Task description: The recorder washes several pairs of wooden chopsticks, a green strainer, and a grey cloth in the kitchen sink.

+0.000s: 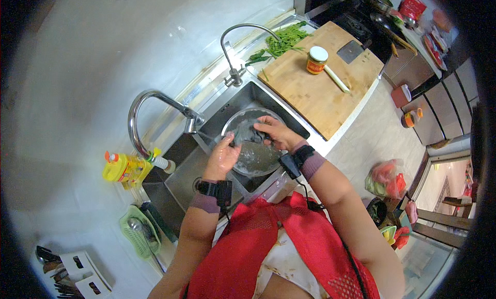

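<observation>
My left hand (224, 155) and my right hand (277, 132) hold a dark grey, wet, soft piece (248, 131) between them. It is blurred, and I cannot tell whether it is cloth or food. Below it, a round basin (254, 175) with water in it stands in the right bowl of a steel double sink (260, 90). A chrome gooseneck faucet (133, 117) points its outlet toward my left hand, and a thin stream of water seems to run from it. My fingers partly hide the piece.
Right of the sink lies a wooden cutting board (294, 93) with a lidded jar (317, 61), a white stalk (336, 79) and a cleaver (350, 52). Leafy greens (285, 39) lie behind it. A thinner faucet (233, 76), a yellow detergent bottle (128, 168) and a green drainer (135, 225) border the sink.
</observation>
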A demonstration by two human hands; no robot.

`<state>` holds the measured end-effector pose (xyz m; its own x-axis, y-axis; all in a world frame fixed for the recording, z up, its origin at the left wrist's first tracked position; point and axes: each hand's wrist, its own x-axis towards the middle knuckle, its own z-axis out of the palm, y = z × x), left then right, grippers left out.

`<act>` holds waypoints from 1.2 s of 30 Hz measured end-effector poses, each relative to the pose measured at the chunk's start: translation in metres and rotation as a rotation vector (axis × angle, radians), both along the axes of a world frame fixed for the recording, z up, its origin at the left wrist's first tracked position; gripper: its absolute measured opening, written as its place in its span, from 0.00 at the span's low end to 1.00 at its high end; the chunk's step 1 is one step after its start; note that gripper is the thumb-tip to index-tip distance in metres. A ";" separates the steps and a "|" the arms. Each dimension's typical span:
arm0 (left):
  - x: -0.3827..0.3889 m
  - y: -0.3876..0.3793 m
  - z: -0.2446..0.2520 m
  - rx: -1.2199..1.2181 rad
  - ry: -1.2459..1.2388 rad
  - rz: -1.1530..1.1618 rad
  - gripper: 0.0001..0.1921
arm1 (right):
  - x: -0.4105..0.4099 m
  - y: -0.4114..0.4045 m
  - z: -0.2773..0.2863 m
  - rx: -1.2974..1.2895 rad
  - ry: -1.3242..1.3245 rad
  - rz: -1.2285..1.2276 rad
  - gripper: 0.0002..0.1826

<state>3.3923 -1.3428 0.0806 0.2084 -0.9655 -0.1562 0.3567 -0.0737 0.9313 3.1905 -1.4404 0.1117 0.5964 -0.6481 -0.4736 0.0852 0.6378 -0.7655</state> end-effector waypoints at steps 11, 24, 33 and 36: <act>-0.029 -0.005 -0.014 0.484 0.627 0.064 0.22 | 0.031 0.030 0.002 -0.723 0.223 -0.188 0.14; -0.054 -0.009 0.028 0.439 0.632 0.013 0.30 | 0.055 0.047 0.021 -1.220 0.483 -0.148 0.12; -0.042 -0.010 0.041 0.433 0.720 0.117 0.30 | 0.028 0.000 -0.065 -0.904 0.563 -0.328 0.16; -0.001 -0.010 0.020 0.245 0.744 0.092 0.27 | -0.006 -0.007 -0.065 0.058 0.143 -0.251 0.16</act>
<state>3.3908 -1.3528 0.1004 0.0433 -0.8696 -0.4919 0.8943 -0.1857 0.4071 3.1841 -1.4477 0.0465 0.3457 -0.7361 -0.5819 0.1401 0.6537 -0.7437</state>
